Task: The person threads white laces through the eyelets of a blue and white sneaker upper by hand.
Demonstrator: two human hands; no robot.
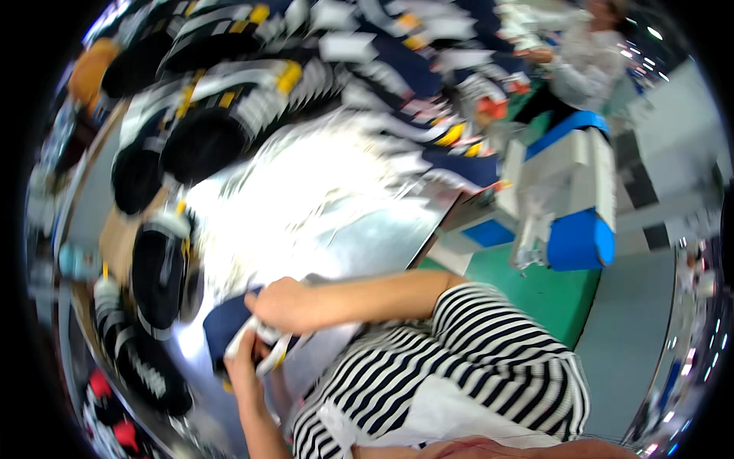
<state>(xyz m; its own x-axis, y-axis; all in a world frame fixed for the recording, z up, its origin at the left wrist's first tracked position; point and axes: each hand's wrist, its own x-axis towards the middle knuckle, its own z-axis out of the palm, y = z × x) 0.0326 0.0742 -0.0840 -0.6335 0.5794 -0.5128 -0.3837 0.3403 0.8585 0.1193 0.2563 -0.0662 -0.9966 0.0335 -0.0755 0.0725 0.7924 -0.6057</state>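
Light is bright and harshest left of centre, where the white strips point(267, 203) burn out and lose detail. The metal table point(409, 220) throws back a pale glare. Lamps point(655, 33) streak at upper right and along the right edge. Blur softens the right hand point(284, 304) and the dark stacks point(202, 145) at upper left. Straight lines bow toward black corners.

A bare strip of the metal bench point(405, 233) is left passable beyond the right forearm point(375, 301). Farther on, the way is blocked by heaped white strips point(290, 183) and piled navy-and-white pieces point(459, 165). Left of the held navy piece point(224, 325), room is narrowed by dark stacked bundles point(157, 279); past the right edge, passage is obstructed by a blue-and-white machine point(569, 172).
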